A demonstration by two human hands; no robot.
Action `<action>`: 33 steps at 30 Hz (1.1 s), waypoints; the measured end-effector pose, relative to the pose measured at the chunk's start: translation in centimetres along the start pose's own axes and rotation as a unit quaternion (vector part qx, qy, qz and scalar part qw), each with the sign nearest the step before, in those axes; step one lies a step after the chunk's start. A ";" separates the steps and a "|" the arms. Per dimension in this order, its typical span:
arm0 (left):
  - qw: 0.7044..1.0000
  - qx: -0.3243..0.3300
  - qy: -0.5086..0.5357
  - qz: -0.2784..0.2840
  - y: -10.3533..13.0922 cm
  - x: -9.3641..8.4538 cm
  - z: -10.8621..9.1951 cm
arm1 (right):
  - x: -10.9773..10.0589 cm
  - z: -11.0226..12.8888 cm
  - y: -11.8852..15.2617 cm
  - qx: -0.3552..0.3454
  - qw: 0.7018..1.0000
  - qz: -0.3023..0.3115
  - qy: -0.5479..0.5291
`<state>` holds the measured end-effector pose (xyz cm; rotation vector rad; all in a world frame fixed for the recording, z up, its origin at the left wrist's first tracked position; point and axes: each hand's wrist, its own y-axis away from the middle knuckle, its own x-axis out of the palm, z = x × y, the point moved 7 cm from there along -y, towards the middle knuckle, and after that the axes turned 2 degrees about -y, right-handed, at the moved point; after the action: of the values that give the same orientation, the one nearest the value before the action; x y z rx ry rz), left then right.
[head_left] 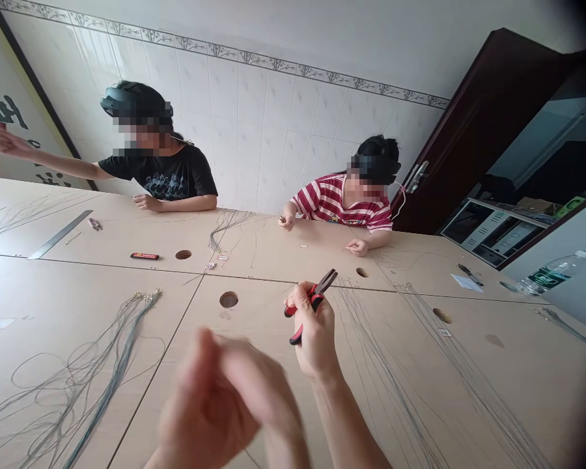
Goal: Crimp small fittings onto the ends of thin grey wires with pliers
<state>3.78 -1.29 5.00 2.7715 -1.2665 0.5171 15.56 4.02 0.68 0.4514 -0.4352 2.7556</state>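
Nearest, our left hand (pixel 224 397) is blurred; we cannot tell whether it grasps anything. Beyond it, our right hand (pixel 318 337) grips red-and-black pliers (pixel 317 301) above the surface (pixel 258 312), right of a grey cord bundle (pixel 121 366). Opposite sits a striped-shirted person (pixel 346 198).

The right hand (pixel 317 332) grips with bent fingers, while the blurred left hand (pixel 224 387) curves nearer the camera

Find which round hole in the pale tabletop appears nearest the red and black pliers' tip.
The round brown hole just right of the red and black metal pliers, before the person in red stripes; the other holes appear farther away.
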 end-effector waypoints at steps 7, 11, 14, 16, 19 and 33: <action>0.826 0.416 0.107 -0.366 1.7 -8.3 -6.6 | 2.4 0.8 2.1 -0.005 0.996 0.076 0.049; 0.842 0.388 0.106 -0.359 0.0 -9.9 -5.9 | 3.0 1.3 2.3 -0.033 0.991 0.099 0.081; 0.865 0.334 0.083 -0.366 -1.2 -10.5 -4.6 | 3.4 1.4 2.4 -0.037 0.988 0.117 0.091; 0.886 0.289 0.022 -0.363 -2.0 -10.4 -3.8 | 3.6 1.5 2.5 -0.036 0.986 0.129 0.099; 0.924 0.190 -0.102 -0.317 -3.3 -9.4 -2.5 | 3.8 1.6 2.6 -0.042 0.984 0.138 0.106; 0.898 -0.035 -0.400 -0.181 -3.6 -5.8 -0.1 | 1.1 3.8 0.9 -0.132 0.978 0.058 0.151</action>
<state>2.88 5.27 3.59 3.1286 -0.7331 -0.7544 15.22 2.19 4.25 -0.0606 -0.7531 2.7567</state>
